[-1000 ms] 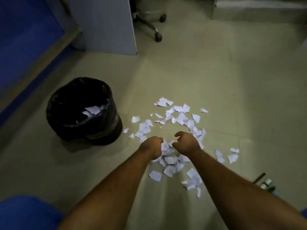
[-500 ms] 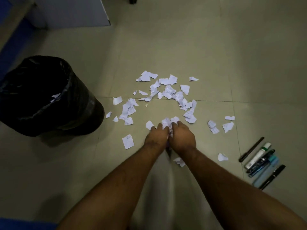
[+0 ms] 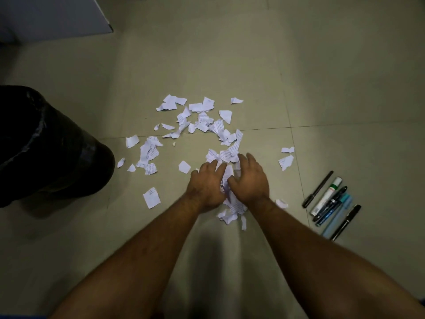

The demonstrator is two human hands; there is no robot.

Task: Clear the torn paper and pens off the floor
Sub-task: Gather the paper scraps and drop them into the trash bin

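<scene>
Torn white paper scraps lie scattered over the tiled floor in the middle of the view. My left hand and my right hand sit side by side, palms down, on a small heap of scraps. Their fingers are spread and press on the paper, and part of the heap is hidden under them. One larger scrap lies alone to the left of my left hand. Several pens and markers lie in a row on the floor to the right of my right hand.
A bin lined with a black bag stands on the floor at the left, close to the scraps. A pale panel stands at the top left. Bare tiles stretch beyond the paper.
The view has tilted down and the pens have come into sight. My hands came together over the scraps, and their fingers have now spread out over the heap.
</scene>
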